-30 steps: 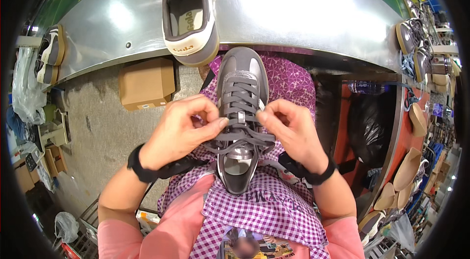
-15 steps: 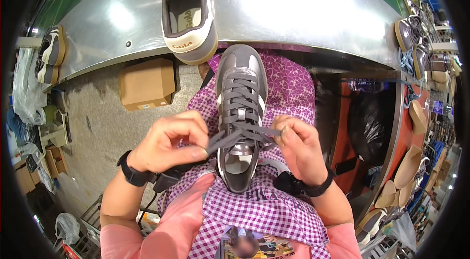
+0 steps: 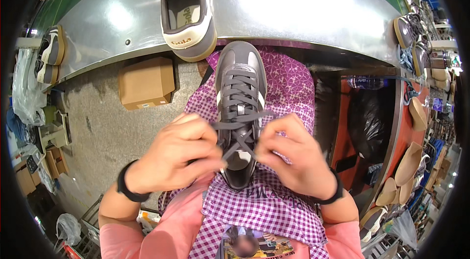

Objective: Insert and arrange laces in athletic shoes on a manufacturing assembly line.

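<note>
A grey sneaker [image 3: 239, 60] with white side stripes rests on my lap, toe pointing away, over a purple checked apron [image 3: 289, 80]. Grey shoelaces [image 3: 241, 142] cross in an X above the shoe's opening. My left hand [image 3: 176, 153] pinches one lace end beside the collar, slightly blurred. On the other side, my right hand [image 3: 293, 153] has its fingers closed on the other end, its fingertips close to the shoe. Lace loops stick out sideways over the upper eyelets. A second sneaker [image 3: 189, 46], with a white heel and tied laces, stands on the metal bench ahead.
The shiny metal bench [image 3: 293, 9] runs across the front, its edge just beyond my knees. A cardboard box [image 3: 147, 82] lies on the floor to the left. More sneakers [image 3: 50, 56] sit at the bench's left end. At right, a red shelf [image 3: 411, 127] holds tan shoe forms [image 3: 409, 166].
Both hands have moved inward toward the shoe and turned, drawing the laces into an X over the opening. Earlier the lace ends were held out to the sides.
</note>
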The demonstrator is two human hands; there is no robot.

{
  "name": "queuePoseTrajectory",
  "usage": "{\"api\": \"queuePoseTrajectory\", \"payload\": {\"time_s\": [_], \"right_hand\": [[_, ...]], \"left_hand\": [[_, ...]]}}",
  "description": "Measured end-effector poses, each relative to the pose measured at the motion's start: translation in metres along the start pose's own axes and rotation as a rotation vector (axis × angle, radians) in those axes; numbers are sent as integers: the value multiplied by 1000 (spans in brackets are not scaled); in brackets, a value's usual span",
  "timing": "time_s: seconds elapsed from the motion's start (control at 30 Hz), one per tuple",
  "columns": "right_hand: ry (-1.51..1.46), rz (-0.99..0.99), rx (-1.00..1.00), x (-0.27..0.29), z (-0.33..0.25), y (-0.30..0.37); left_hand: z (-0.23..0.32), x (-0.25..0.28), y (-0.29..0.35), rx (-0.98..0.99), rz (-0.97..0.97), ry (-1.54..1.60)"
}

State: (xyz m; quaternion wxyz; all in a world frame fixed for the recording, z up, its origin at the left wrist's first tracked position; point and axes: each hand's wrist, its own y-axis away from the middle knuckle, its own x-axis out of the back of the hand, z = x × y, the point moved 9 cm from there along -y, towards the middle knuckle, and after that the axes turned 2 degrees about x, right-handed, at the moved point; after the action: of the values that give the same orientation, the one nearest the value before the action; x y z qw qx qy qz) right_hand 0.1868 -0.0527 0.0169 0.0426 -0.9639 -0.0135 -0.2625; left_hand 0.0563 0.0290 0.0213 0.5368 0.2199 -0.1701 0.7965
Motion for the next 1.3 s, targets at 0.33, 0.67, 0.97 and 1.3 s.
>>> {"api": "queuePoseTrajectory", "payload": {"time_s": [0.33, 0.67, 0.97, 1.3], "right_hand": [[-237, -378, -355, -23, 23, 24], [-325, -197, -626, 0, 43, 39], [-150, 123, -286, 24, 21, 27], [-185, 23, -348, 17, 26, 24]], "left_hand": [[-10, -21, 16, 299, -326, -47], [-19, 4, 24, 428, -201, 23], [8, 44, 3, 58, 355, -600], [12, -34, -21, -41, 25, -83]]}}
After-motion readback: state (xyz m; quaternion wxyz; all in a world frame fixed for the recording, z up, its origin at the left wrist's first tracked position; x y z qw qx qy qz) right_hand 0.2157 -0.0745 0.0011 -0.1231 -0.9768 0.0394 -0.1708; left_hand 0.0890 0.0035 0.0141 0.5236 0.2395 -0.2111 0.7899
